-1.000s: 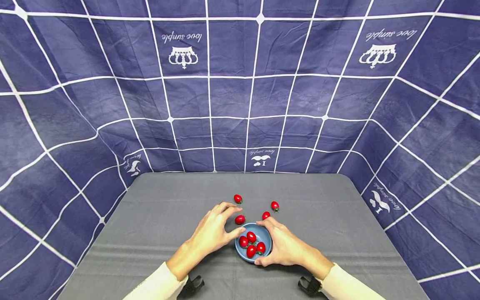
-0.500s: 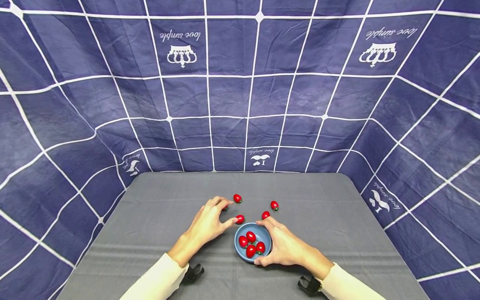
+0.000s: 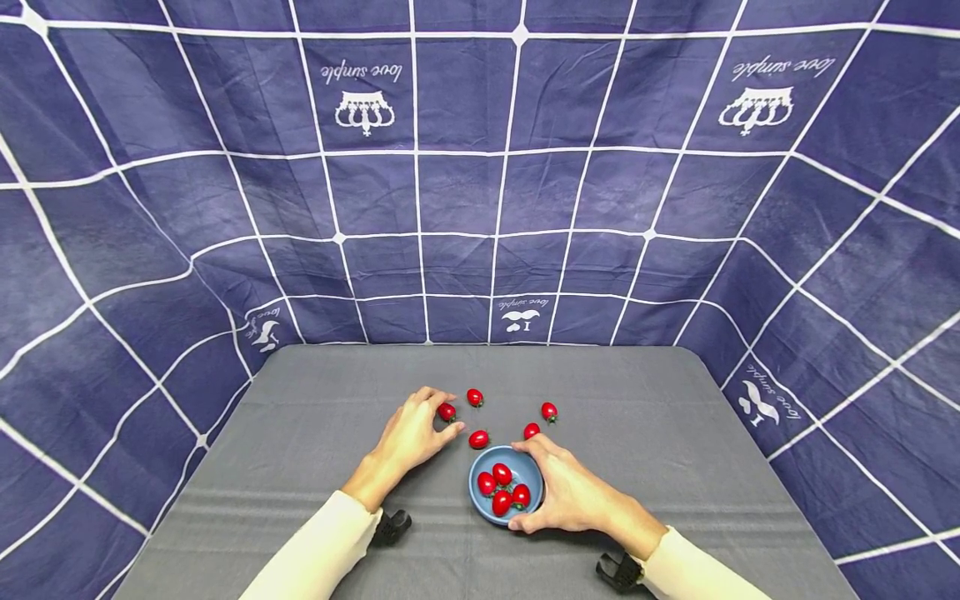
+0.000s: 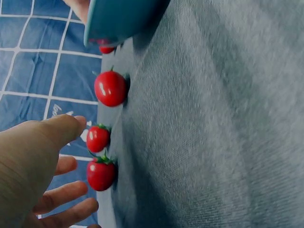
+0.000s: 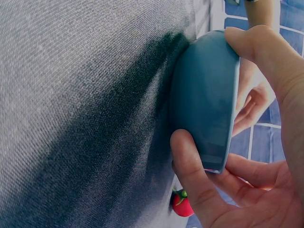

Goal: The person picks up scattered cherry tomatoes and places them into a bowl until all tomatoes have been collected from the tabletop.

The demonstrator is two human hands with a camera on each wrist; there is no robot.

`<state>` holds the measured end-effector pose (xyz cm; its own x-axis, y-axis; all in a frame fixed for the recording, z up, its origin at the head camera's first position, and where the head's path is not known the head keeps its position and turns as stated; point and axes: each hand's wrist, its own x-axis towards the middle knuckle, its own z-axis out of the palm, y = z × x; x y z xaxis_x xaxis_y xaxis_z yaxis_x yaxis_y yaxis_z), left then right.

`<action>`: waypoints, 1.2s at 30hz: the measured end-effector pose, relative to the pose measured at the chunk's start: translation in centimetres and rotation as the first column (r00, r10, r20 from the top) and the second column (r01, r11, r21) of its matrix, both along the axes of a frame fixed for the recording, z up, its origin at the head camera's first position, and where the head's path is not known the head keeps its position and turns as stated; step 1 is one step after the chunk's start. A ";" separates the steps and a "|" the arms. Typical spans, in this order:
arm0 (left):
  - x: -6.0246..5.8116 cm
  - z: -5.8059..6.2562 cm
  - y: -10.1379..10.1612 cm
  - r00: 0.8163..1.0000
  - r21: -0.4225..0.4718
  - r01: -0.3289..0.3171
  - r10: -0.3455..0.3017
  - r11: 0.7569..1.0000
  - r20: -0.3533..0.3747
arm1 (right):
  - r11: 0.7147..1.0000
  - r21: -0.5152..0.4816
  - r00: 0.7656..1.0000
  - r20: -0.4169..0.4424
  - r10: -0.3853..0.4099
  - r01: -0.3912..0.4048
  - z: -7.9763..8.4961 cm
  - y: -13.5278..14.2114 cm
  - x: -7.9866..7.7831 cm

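Observation:
My right hand (image 3: 573, 492) grips a small blue bowl (image 3: 530, 468) by its rim, thumb on the near side and fingers on the far side. Several red cherry tomatoes (image 3: 501, 502) lie inside the bowl. To the left, my left hand (image 3: 408, 433) hovers with thumb and fingers spread around a loose cherry tomato (image 3: 447, 412). In the left wrist view, a gap shows between the thumb and the other fingers (image 4: 66, 194), and the hand holds nothing. The right wrist view shows the bowl's outer side (image 5: 204, 95) between thumb and fingers.
Other loose cherry tomatoes lie on the grey cloth (image 3: 637, 417): one (image 3: 479, 439) just behind the bowl, one (image 3: 475, 397) farther back, one (image 3: 550, 412) to the right, and one (image 3: 532, 431) by my right fingertips. A blue checked curtain (image 3: 465, 192) surrounds the table's back and sides.
My left hand has moved left and away from the bowl, toward the leftmost tomato, which was hidden behind it and now shows. The right hand and bowl stay put.

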<state>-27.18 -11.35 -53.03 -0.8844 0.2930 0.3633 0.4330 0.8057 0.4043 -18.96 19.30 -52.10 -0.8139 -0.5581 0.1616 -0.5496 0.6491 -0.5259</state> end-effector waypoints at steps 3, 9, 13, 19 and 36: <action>-0.4 -0.2 -0.2 0.999 0.007 -0.013 0.013 1.000 0.033 | 1.000 -0.001 1.000 0.015 -0.002 0.002 0.0 0.0 0.0; -1.3 -0.3 -0.2 0.996 0.000 -0.025 0.025 1.000 0.083 | 1.000 -0.010 0.999 0.050 -0.007 0.007 0.1 0.1 0.1; -1.8 -0.4 -0.1 0.996 -0.012 -0.028 0.029 1.000 0.088 | 1.000 -0.009 0.999 0.050 -0.006 0.006 0.1 0.1 0.1; -2.1 -0.6 -0.1 0.996 -0.015 -0.024 0.025 1.000 0.088 | 1.000 -0.018 0.998 0.055 -0.001 0.002 0.2 0.1 0.1; -2.0 -0.4 -0.1 0.998 -0.015 -0.009 0.010 1.000 0.066 | 1.000 -0.005 1.000 0.006 -0.003 0.003 -0.1 0.1 0.2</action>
<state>-29.21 -11.45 -53.42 -0.9092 0.2892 0.2997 0.3979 0.8155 0.4202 -18.79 19.42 -52.19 -0.8166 -0.5546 0.1598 -0.5444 0.6483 -0.5323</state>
